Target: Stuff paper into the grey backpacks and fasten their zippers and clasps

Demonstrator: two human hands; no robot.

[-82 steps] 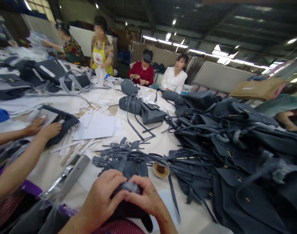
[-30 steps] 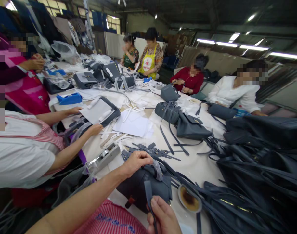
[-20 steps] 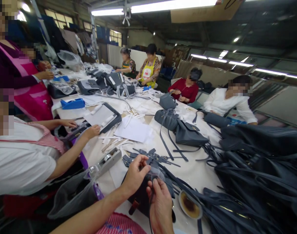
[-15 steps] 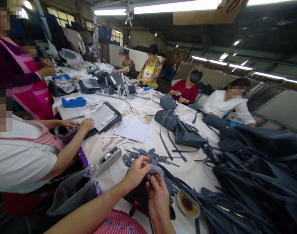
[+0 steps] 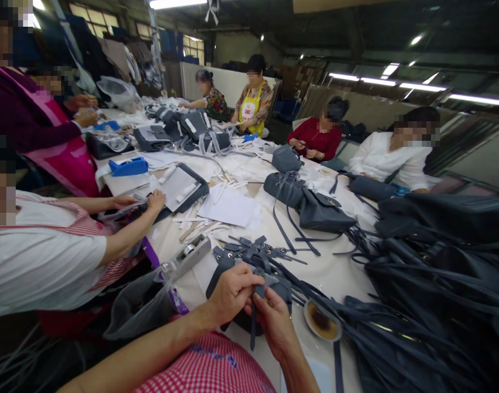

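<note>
In the lower middle of the head view, my left hand (image 5: 235, 292) and my right hand (image 5: 276, 322) meet with fingers pinched. Between them is a narrow dark strap (image 5: 253, 330) whose end hangs down below the fingertips. A bit of clear plastic film (image 5: 269, 280) shows just beyond the fingers. Under and behind both hands lies a dark blue-grey handbag (image 5: 284, 292), partly hidden by them. Beyond it several strap pieces with metal eyelets (image 5: 249, 252) are heaped on the table.
A small dish of brown glue-like stuff (image 5: 322, 321) stands right of my hand. Dark bags and straps (image 5: 438, 295) pile up at the right. A tape dispenser (image 5: 190, 254) and white paper (image 5: 227, 207) lie ahead. A co-worker's arm (image 5: 126, 240) reaches in from the left.
My hands have come closer together over the bag, and the strap end now hangs between them. The view has shifted a little. The co-worker at left still handles a bag.
</note>
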